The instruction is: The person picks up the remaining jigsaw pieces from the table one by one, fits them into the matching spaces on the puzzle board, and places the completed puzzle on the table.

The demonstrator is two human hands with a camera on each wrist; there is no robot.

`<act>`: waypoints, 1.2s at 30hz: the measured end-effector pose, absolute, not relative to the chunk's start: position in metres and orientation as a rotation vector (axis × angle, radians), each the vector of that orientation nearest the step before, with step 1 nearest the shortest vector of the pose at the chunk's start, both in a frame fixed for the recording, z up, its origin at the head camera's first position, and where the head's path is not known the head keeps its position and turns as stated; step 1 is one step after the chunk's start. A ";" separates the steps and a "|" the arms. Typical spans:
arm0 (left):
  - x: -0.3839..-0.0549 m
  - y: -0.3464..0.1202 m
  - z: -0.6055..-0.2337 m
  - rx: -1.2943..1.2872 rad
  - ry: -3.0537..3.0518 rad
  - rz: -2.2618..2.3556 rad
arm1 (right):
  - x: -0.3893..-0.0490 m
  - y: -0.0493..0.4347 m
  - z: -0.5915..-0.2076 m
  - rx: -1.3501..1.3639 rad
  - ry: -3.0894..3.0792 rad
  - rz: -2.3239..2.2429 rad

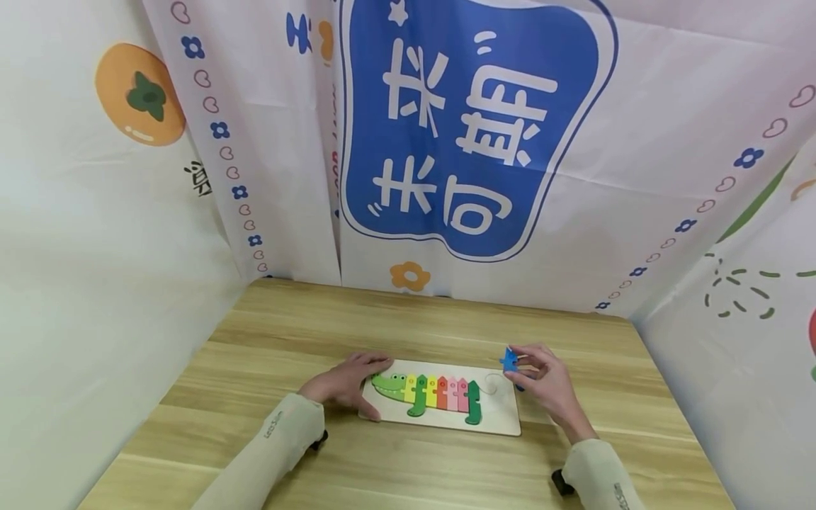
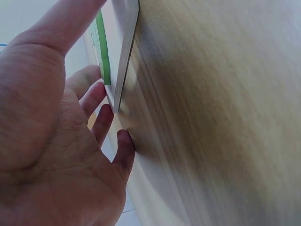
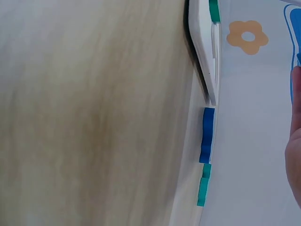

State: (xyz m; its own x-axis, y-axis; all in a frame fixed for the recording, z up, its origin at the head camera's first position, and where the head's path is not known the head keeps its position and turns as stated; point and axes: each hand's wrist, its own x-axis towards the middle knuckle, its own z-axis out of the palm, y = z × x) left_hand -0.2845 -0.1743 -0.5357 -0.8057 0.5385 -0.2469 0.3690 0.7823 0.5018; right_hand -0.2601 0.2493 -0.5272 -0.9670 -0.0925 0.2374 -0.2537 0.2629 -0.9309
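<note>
A pale wooden puzzle board (image 1: 503,418) lies on the table, with a crocodile of coloured pieces set in it: a green head (image 1: 389,387), yellow, green, red and pink body pieces, and a dark green leg piece (image 1: 474,404). My left hand (image 1: 349,384) spans the board's left end, its fingers spread, the thumb by the near edge and fingertips by the far edge. Over the far right corner, my right hand (image 1: 542,375) pinches a blue puzzle piece (image 1: 509,360) between thumb and fingers. A curved tail outline (image 1: 492,384) shows on the bare wood.
Beside the board's right end, a dark blue piece (image 3: 207,135) and a teal piece (image 3: 203,185) lie on the wooden table (image 1: 408,460). The right hand mostly hides them in the head view. Printed white curtains (image 1: 287,142) stand behind the table and along both sides.
</note>
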 end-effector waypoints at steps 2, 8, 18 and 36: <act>-0.284 -0.175 -0.535 0.691 2.595 0.621 | -0.260 0.250 -0.527 0.318 -2.398 1.795; -0.284 -0.175 -0.535 0.705 2.592 0.632 | -0.258 0.250 -0.527 0.284 -2.452 1.779; -0.284 -0.173 -0.536 0.707 2.587 0.630 | -0.258 0.248 -0.529 0.324 -2.478 1.755; -0.282 -0.174 -0.533 0.721 2.584 0.647 | -0.252 0.244 -0.532 0.332 -2.633 1.790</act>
State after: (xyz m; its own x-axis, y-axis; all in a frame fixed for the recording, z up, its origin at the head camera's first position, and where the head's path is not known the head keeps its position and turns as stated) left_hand -0.2819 -0.1744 -0.5333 -0.7964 0.5589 -0.2309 0.3843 0.7626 0.5203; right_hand -0.2520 0.2444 -0.5315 -0.9767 -0.2039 0.0668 -0.1371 0.3535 -0.9253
